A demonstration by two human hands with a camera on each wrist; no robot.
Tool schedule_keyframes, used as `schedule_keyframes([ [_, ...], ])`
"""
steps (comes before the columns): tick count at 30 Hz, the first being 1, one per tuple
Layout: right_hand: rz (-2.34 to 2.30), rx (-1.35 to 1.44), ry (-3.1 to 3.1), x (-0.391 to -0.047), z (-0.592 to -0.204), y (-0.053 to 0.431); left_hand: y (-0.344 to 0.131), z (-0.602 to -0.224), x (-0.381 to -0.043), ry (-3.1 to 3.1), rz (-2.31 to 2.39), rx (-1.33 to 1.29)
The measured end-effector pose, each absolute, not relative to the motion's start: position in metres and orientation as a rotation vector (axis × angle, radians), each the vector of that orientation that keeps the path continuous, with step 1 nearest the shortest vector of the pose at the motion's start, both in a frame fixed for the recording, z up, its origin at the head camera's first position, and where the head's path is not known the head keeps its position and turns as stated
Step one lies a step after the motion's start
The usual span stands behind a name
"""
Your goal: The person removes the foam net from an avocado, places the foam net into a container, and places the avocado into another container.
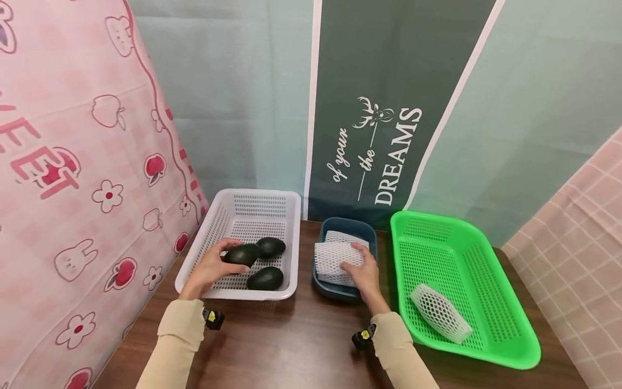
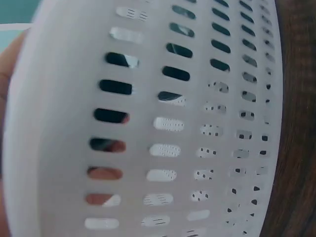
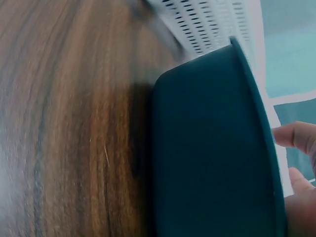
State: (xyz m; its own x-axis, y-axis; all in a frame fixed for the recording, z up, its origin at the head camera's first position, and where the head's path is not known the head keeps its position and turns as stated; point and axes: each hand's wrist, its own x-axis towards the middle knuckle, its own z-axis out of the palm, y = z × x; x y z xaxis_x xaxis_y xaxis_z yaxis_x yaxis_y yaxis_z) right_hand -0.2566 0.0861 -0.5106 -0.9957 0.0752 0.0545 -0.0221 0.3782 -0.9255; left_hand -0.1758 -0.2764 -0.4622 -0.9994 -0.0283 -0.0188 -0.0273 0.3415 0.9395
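Note:
My left hand point(image 1: 214, 266) is inside the white basket, its thumb and fingers around a dark green avocado point(image 1: 242, 254). Two more avocados, one behind point(image 1: 271, 247) and one in front point(image 1: 265, 279), lie beside it. In the left wrist view the slotted basket wall point(image 2: 64, 128) covers most of the hand; dark avocado skin shows through the slots. My right hand point(image 1: 365, 271) pinches a white foam net sleeve point(image 1: 332, 260) by its right side, over the small blue bin point(image 1: 335, 292). More white netting point(image 1: 346, 236) lies behind that sleeve in the bin.
At the right stands a large green basket point(image 1: 505, 292) with a netted white foam sleeve point(image 1: 439, 313) inside. The brown wooden table point(image 1: 282, 340) carries all three containers. A printed cloth point(image 1: 243, 108) hangs behind them, and a pink patterned cloth point(image 1: 87, 205) rises at the left.

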Motion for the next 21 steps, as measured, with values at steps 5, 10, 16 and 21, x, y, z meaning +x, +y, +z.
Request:
schedule_keyframes([
  [5,1.479,0.02,-2.66,-0.257,-0.513,0.085,-0.272,-0.462,-0.181,-2.657,-1.709,0.057],
  [10,1.349,0.105,-2.717,-0.255,-0.515,0.084,-0.271,-0.464,-0.185,-2.704,-1.633,0.064],
  [16,1.255,0.185,-2.7,-0.254,-0.516,0.081,-0.271,-0.465,-0.188,-2.763,-1.603,0.149],
  [21,1.212,0.216,-2.688,-0.255,-0.517,0.079,-0.27,-0.466,-0.19,-2.828,-1.527,0.19],
])
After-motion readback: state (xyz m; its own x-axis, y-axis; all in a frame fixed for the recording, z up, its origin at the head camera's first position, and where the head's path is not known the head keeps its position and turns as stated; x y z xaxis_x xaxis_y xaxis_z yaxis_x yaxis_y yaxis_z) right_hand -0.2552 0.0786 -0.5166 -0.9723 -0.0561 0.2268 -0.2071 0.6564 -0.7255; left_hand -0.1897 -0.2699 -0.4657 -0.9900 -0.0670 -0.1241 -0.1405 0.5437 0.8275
